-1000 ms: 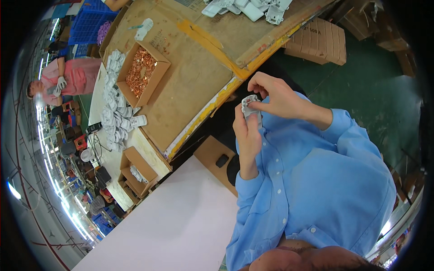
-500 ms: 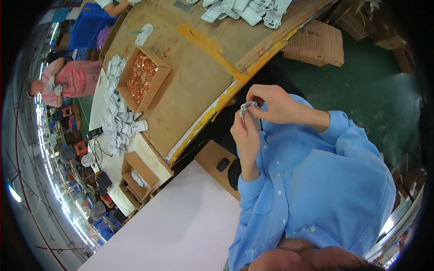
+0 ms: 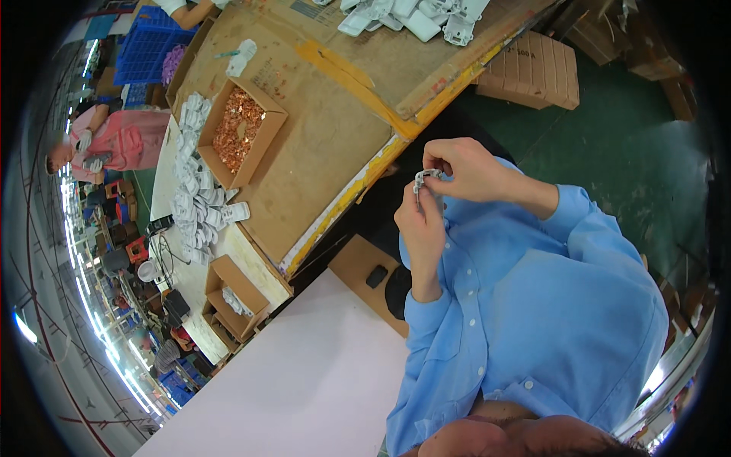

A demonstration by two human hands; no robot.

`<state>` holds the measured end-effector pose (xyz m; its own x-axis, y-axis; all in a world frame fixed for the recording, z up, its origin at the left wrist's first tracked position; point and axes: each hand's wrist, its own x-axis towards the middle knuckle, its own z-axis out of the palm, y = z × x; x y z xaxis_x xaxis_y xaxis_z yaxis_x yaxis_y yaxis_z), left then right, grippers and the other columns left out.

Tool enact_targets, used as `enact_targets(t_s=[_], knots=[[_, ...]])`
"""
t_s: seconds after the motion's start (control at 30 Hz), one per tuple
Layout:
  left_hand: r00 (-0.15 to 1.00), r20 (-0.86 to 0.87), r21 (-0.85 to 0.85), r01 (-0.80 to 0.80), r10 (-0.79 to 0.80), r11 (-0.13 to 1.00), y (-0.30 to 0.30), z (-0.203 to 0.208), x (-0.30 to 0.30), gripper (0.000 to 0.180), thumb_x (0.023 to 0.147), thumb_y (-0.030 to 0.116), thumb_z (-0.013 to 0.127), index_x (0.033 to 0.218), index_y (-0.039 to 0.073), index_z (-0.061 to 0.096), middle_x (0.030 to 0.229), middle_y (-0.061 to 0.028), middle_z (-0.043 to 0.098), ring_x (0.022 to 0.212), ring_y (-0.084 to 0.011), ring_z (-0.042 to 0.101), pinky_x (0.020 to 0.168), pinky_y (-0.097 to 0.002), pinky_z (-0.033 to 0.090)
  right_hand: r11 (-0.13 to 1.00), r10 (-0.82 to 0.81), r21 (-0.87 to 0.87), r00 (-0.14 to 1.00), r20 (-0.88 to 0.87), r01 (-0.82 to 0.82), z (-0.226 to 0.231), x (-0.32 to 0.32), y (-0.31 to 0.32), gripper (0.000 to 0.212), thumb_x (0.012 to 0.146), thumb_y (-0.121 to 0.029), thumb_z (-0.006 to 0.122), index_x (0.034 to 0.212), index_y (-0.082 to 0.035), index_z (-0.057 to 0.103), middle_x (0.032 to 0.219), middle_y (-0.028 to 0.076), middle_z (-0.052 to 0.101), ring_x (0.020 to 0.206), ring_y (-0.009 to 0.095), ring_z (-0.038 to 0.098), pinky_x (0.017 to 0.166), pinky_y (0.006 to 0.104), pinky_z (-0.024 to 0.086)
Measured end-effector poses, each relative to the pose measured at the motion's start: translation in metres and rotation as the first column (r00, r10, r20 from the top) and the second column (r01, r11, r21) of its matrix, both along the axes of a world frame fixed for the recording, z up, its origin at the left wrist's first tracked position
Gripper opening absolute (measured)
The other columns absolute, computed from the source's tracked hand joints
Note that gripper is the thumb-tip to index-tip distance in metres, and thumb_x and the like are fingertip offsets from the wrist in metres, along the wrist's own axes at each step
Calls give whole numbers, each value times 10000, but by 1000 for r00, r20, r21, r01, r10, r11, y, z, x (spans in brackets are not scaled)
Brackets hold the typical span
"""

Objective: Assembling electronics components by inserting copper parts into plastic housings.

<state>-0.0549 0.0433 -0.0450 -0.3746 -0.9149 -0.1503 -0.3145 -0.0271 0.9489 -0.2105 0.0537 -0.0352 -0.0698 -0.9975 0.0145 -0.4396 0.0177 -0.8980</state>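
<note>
Right now, head view: my left hand is wrapped snugly on a small grey-white plastic part. Right hand half-curled, thumb against the part's upper end; can't tell if it grips. Part sits between both hands, in front of my blue shirt, off the tabletop. On that: cardboard box of copper-coloured bits, white housings piled just beside.
</note>
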Motion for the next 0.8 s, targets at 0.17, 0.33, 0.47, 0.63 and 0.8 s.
enact_targets(t_s=[0.17,0.33,0.47,0.63,0.8], knots=[[996,-75,-25,-40,38,999,-3,-9,0,224,981,166,467,1032,-9,597,755,-39,621,637,-74,568,562,-220,445,1000,-1,-29,1000,16,2,-3,0,-3,161,746,-142,674,814,-31,579,719,78,573,648,216,574,585,320,467],[1000,-20,-6,3,-3,1000,-5,-6,7,213,959,157,503,1040,-10,607,773,-16,606,688,-45,517,594,-209,416,1000,14,-9,999,44,-13,-9,2,-2,184,736,-175,679,834,-46,591,727,89,607,658,247,604,578,357,463],[1000,-10,-41,8,-9,999,-3,-10,10,196,950,139,513,1035,-11,607,765,-7,597,678,-44,507,586,-208,411,998,39,37,997,72,-42,-7,2,-2,190,728,-173,684,832,-44,592,729,94,610,665,249,610,584,357,469],[1000,5,-22,18,-18,1000,-5,-5,9,182,950,132,523,1035,-7,605,764,2,588,673,-42,495,586,-205,406,994,85,68,994,75,-90,-10,1,-8,186,717,-151,684,835,-40,594,736,114,614,682,278,614,592,376,474],[1000,-16,-120,9,-11,993,-10,-8,9,180,947,117,525,1066,5,602,831,-67,641,756,-88,550,674,-259,466,998,53,15,995,82,-55,-5,5,-13,139,724,-51,675,820,-27,577,690,69,553,617,161,537,557,293,438]])
